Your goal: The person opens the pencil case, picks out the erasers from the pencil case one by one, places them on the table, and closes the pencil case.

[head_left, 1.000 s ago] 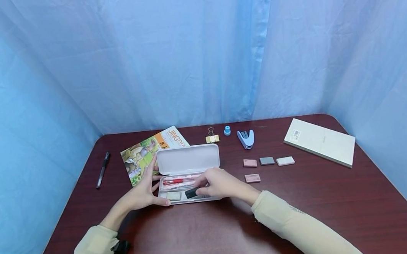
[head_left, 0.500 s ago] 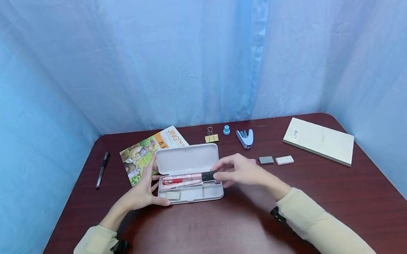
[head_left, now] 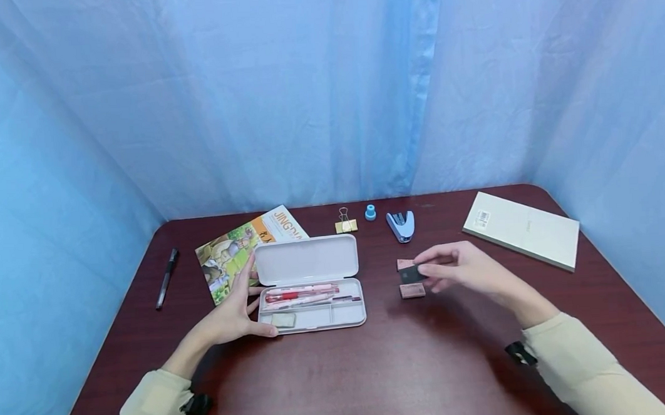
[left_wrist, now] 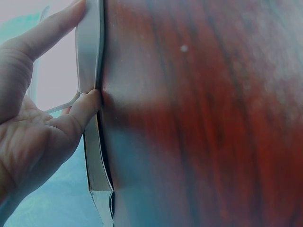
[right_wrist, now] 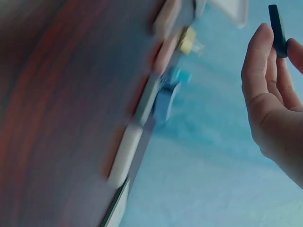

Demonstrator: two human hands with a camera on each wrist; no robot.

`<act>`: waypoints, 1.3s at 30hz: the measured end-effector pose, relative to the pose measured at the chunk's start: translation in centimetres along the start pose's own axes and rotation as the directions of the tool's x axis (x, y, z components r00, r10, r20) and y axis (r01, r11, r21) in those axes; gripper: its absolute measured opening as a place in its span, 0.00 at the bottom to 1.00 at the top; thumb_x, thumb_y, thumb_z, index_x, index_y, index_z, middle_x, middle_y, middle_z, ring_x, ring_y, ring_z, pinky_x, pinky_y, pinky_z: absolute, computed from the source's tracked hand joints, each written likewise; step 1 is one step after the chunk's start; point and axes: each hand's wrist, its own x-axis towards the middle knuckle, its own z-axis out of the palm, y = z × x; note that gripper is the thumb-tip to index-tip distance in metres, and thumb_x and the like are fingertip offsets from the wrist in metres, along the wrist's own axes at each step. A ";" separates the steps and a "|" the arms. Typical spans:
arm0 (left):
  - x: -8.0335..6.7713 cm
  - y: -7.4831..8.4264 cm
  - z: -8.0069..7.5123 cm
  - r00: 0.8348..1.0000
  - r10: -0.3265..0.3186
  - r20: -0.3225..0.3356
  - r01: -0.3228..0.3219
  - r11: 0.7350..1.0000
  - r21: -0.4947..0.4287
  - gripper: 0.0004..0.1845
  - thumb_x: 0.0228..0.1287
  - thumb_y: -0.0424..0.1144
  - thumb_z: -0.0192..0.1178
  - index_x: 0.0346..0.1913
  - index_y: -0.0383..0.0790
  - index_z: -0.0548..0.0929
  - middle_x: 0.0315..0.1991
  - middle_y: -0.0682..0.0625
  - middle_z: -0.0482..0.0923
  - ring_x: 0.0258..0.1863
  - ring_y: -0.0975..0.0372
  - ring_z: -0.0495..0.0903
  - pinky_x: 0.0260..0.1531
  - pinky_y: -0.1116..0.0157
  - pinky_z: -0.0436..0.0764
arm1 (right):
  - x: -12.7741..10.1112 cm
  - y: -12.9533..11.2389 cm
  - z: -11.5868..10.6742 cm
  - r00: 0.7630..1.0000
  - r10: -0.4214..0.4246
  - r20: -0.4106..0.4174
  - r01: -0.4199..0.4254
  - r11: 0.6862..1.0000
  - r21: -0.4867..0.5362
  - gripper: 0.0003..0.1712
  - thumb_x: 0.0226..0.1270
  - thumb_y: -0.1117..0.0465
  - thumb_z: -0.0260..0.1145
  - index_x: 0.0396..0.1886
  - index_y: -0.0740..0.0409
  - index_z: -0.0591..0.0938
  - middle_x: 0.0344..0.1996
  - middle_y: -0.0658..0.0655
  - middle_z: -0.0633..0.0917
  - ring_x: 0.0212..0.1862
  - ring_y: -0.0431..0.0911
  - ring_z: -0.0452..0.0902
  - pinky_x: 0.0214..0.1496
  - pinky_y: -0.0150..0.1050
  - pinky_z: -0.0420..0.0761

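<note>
Right hand (head_left: 465,269): pinches black eraser (head_left: 411,274) above pink erasers (head_left: 412,290); light fingertip hold risks a drop. Left hand (head_left: 233,313): spread, bracing case (head_left: 310,315); may slide.

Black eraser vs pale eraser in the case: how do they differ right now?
The black eraser is dark; the pale eraser is cream. The black eraser is pinched in the right hand above the table; the pale eraser lies in the pencil case, in its front left compartment, untouched. Both are small rectangular blocks.
</note>
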 end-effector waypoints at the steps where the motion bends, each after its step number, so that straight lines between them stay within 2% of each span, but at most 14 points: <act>1: 0.0 0.0 0.0 1.000 -0.001 0.001 0.001 1.000 0.001 0.76 0.48 0.35 0.82 0.80 0.67 0.27 0.71 0.40 0.44 0.71 0.41 0.61 0.67 0.44 0.67 | -0.3 0.3 -0.6 1.000 0.010 -0.012 -0.010 1.000 -0.003 0.21 0.71 0.60 0.70 0.57 0.70 0.82 0.46 0.65 0.87 0.42 0.68 0.84 0.44 0.54 0.88; 7: -0.1 0.1 0.1 1.000 -0.001 0.000 0.001 1.000 -0.002 0.76 0.47 0.35 0.82 0.80 0.67 0.28 0.72 0.40 0.44 0.71 0.41 0.61 0.67 0.44 0.67 | -2.2 2.0 -3.0 0.997 0.054 -0.057 -0.057 0.997 -0.059 0.25 0.71 0.59 0.70 0.58 0.74 0.79 0.43 0.67 0.86 0.41 0.65 0.84 0.43 0.50 0.89; 16: -0.2 0.1 0.1 1.000 0.012 0.000 -0.012 1.000 -0.015 0.79 0.45 0.33 0.83 0.80 0.64 0.26 0.71 0.39 0.44 0.71 0.42 0.62 0.68 0.45 0.66 | -2.9 4.4 -5.0 0.987 0.161 -0.005 -0.161 0.986 -0.052 0.25 0.74 0.60 0.66 0.60 0.76 0.77 0.41 0.64 0.86 0.37 0.51 0.85 0.42 0.46 0.89; 23: -0.1 0.0 0.1 1.000 -0.010 -0.004 0.010 0.999 -0.031 0.80 0.43 0.33 0.84 0.80 0.67 0.26 0.72 0.42 0.44 0.71 0.44 0.62 0.68 0.47 0.68 | -2.4 5.3 -4.7 0.973 0.224 0.050 -0.222 0.974 -0.051 0.26 0.73 0.59 0.68 0.61 0.74 0.77 0.38 0.63 0.86 0.37 0.51 0.84 0.41 0.45 0.89; 33: -0.1 0.0 0.1 1.000 0.022 0.000 -0.022 1.000 -0.012 0.79 0.44 0.33 0.84 0.81 0.63 0.27 0.71 0.40 0.45 0.70 0.42 0.63 0.67 0.46 0.67 | -1.7 6.1 -3.9 0.972 0.231 0.043 -0.227 0.970 -0.087 0.26 0.72 0.57 0.69 0.60 0.72 0.80 0.34 0.60 0.86 0.36 0.50 0.84 0.39 0.44 0.89; 39: -0.2 0.0 0.1 1.000 0.007 -0.003 -0.007 1.000 -0.012 0.78 0.45 0.33 0.83 0.80 0.65 0.27 0.72 0.40 0.44 0.71 0.42 0.62 0.68 0.46 0.67 | -1.7 6.4 -3.8 0.981 0.194 -0.011 -0.192 0.959 -0.206 0.22 0.71 0.57 0.70 0.56 0.69 0.82 0.31 0.58 0.85 0.34 0.51 0.83 0.33 0.44 0.88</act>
